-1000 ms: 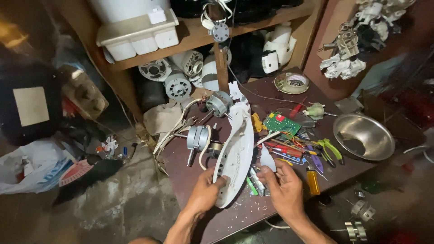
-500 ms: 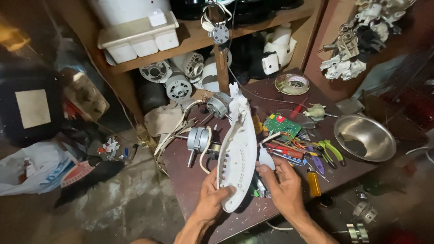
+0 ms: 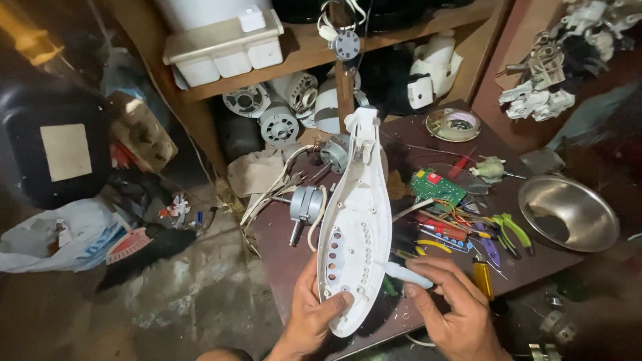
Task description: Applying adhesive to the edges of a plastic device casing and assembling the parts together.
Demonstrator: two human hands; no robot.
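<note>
My left hand (image 3: 312,315) grips the lower end of a long white plastic housing (image 3: 353,227), a fan base shell with rows of holes, tilted up on edge over the dark table (image 3: 287,234). The thumb presses on its inner face. My right hand (image 3: 452,309) rests beside it on the table, fingers curled around a white tool handle (image 3: 408,275) that touches the shell's right edge.
Small fan motors (image 3: 306,204) and white cables lie left of the shell. A green circuit board (image 3: 438,189), pliers and screwdrivers (image 3: 468,235) sit to the right, then a steel bowl (image 3: 568,214). Wooden shelves (image 3: 294,57) with motor parts stand behind. Plastic bags (image 3: 53,234) cover the floor at left.
The white shell has been lifted and tipped more upright. My left hand slid under its lower end and my right hand moved in close against its right edge.
</note>
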